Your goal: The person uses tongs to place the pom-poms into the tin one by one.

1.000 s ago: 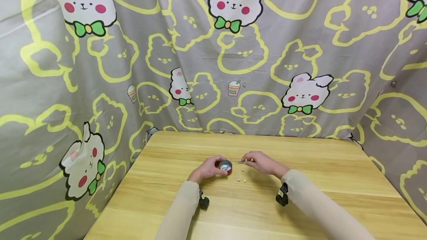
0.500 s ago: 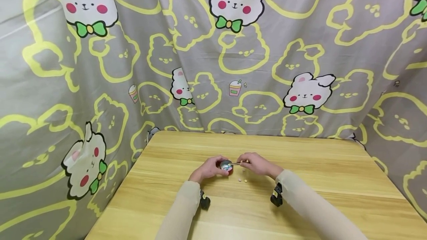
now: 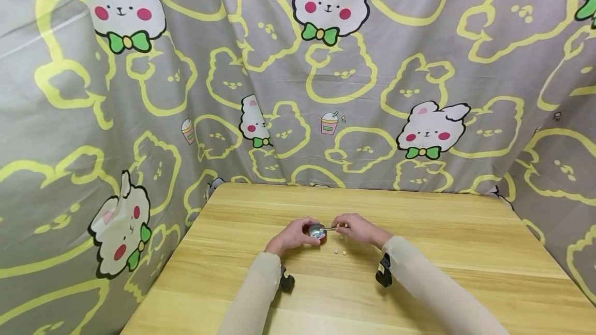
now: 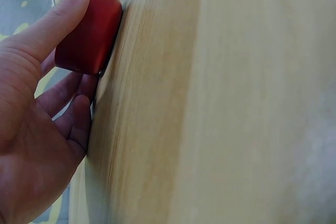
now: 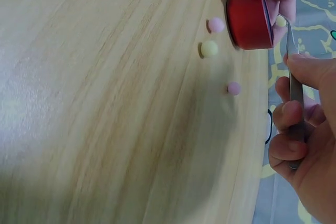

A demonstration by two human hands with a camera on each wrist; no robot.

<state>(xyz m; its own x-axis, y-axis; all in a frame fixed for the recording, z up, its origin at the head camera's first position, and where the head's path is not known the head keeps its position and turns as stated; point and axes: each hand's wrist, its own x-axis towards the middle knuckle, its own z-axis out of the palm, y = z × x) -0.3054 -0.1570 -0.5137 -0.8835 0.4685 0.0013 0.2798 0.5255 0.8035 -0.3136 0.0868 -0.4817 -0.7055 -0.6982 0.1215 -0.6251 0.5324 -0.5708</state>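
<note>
My left hand holds a small round red metal tin, thumb on one side and fingers on the other. The tin stands upright on the table, and its shiny inside with small coloured pieces shows in the head view. Pinched in my right hand is a pair of metal tweezers, pointing left over the tin's mouth. At the tweezers' tips, by the tin's rim in the right wrist view, is a pale yellow ball; whether the tips still grip it I cannot tell.
On the wooden table, close to the tin, lie a pink ball, a yellow ball and a mauve ball. A grey cartoon-print curtain hangs behind the table and along its sides.
My right hand has moved left, bringing the tweezers' tips from beside the tin to over its mouth; in the last half second it barely moves. My left hand keeps its hold.
</note>
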